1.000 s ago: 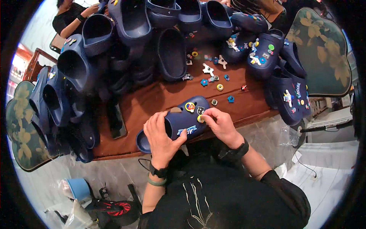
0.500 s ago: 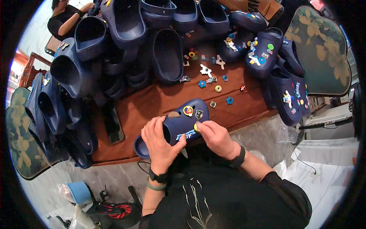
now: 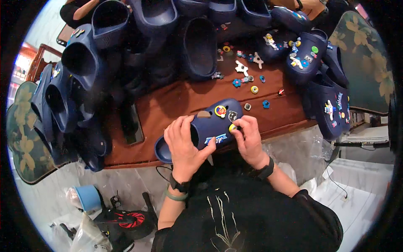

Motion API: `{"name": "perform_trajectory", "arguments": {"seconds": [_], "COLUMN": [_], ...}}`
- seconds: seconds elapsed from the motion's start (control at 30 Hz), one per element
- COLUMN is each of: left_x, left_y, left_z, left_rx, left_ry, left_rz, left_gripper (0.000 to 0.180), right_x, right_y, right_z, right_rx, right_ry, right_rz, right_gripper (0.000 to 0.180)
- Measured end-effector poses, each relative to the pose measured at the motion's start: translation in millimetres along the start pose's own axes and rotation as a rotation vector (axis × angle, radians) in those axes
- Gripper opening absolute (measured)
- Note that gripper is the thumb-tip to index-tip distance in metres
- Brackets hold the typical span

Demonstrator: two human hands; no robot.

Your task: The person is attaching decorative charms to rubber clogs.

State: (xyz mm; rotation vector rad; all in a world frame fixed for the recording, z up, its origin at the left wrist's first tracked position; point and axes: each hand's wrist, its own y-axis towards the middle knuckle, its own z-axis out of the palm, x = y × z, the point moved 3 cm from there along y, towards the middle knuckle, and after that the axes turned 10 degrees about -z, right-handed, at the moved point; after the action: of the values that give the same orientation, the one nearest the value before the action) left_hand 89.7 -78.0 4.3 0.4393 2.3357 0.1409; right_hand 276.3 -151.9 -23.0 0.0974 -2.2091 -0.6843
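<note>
A dark blue clog [image 3: 205,126] lies on its side edge at the table's front, toe pointing right. My left hand [image 3: 183,143] grips it around the foot opening, its thumb by a blue-and-white letter charm [image 3: 213,139]. Between my right thumb and fingers is a small yellow charm [image 3: 232,127], held against the clog's toe; whether it sits in a hole is hidden by the fingers of my right hand [image 3: 250,143]. A round red-and-yellow charm [image 3: 220,111] and a dark animal-head charm [image 3: 233,116] sit on the clog's upper.
Loose charms [image 3: 254,90] lie scattered on the brown cloth [image 3: 168,109]. Plain clogs [image 3: 200,50] crowd the back and left; decorated clogs [image 3: 308,54] stand right. A dark phone-like slab [image 3: 133,126] lies left. Chairs flank the table, and a blue bucket [image 3: 88,198] stands on the floor.
The view has shifted, so the scene sits farther right. My right hand has turned more upright, and the yellow charm in its pinch shows more of its side. My left hand keeps its grip.
</note>
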Motion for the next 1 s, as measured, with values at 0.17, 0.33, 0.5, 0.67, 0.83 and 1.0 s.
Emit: {"name": "perform_trajectory", "arguments": {"seconds": [0.17, 0.33, 0.5, 0.67, 0.83, 1.0], "left_x": [-1, -2, -1, -1, -1, -5], "left_y": [0, -1, -1, 2, 3, 3], "left_z": [-3, -5, -4, -4, -5, -4], "left_rx": [-0.020, -0.037, -0.039, -0.030, -0.035, -0.026], "left_ry": [-0.006, 0.011, 0.018, 0.021, 0.022, -0.001], "left_rz": [0.010, 0.052, 0.049, 0.048, 0.054, 0.041], "left_gripper": [0.076, 0.077, 0.077, 0.077, 0.077, 0.071], "right_x": [-14, -10, -4, -3, -2, -4], "right_y": [-5, -1, -1, 4, 13, 15], "right_z": [-6, -31, -36, -32, -20, -14], "right_rx": [0.031, -0.019, 0.024, 0.055, 0.091, 0.081], "right_ry": [0.192, 0.302, 0.133, 0.147, 0.192, 0.382], "right_rz": [0.138, -0.092, -0.395, -0.233, 0.125, 0.430], "right_gripper": [0.023, 0.022, 0.025, 0.022, 0.017, 0.015]}}
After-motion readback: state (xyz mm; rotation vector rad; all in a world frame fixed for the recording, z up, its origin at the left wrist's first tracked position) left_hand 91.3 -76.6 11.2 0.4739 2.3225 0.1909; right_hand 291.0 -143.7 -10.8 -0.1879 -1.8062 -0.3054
